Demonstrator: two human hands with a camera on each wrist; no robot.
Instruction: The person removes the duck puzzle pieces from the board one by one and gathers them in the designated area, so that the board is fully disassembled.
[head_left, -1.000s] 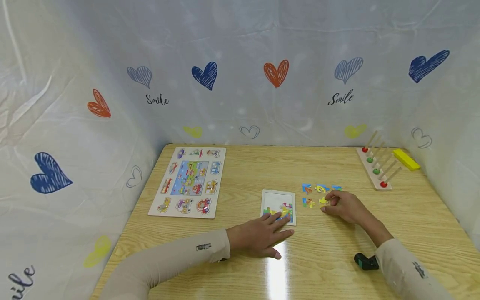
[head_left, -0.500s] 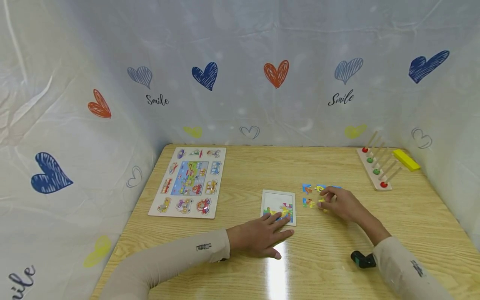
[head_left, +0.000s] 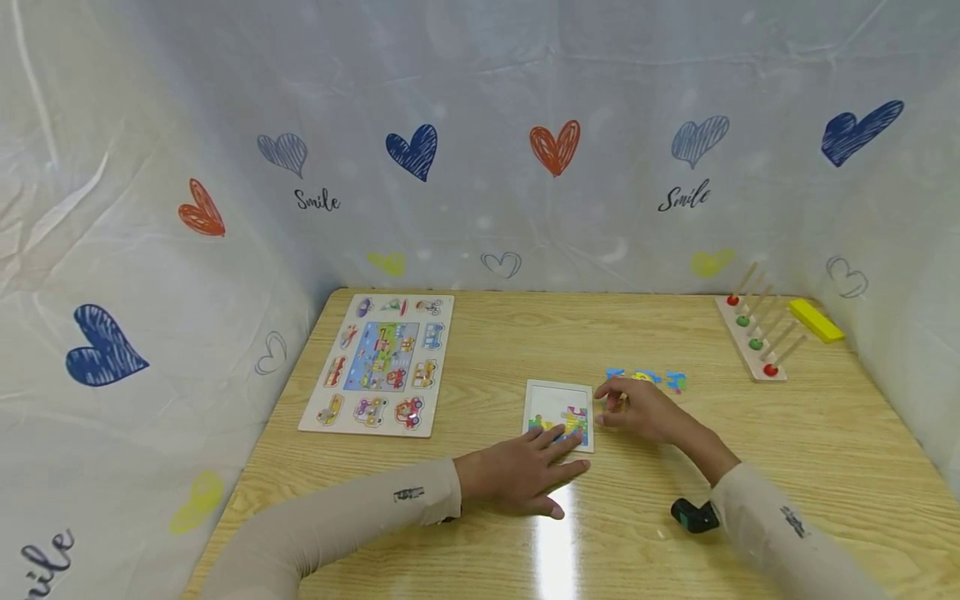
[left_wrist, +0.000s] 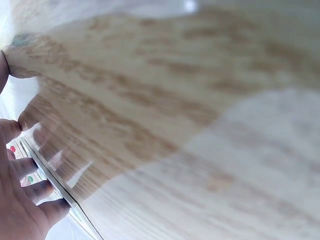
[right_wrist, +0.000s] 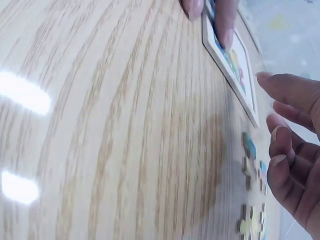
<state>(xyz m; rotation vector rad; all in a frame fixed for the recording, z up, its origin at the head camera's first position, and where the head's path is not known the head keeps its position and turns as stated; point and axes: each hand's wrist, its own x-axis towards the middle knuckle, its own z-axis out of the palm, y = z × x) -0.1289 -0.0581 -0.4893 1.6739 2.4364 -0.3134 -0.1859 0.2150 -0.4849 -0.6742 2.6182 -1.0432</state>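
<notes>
My left hand (head_left: 517,473) rests with spread fingers on the lower edge of a small white-framed jigsaw puzzle tray (head_left: 558,393), whose lower part holds colourful pieces (head_left: 576,414). In the left wrist view, the left fingers (left_wrist: 42,190) reach over the frame's edge. My right hand (head_left: 641,411) hovers just right of the tray, over loose jigsaw pieces (head_left: 677,382). Its fingers are loosely bent, and nothing shows between them in the right wrist view, where several loose pieces (right_wrist: 248,172) lie below the hand (right_wrist: 295,140). The right hand hides part of these pieces in the head view.
A vehicle peg puzzle board (head_left: 381,358) lies at the left. At the back right stand a peg stand (head_left: 752,337) with red and green beads and a yellow block (head_left: 816,321). A black device (head_left: 693,516) shows beside the right sleeve. White curtains (head_left: 465,75) surround the table.
My right hand has moved left from the middle of the loose pieces to the tray's right side, uncovering the top-right piece. The left hand has stayed on the tray.
</notes>
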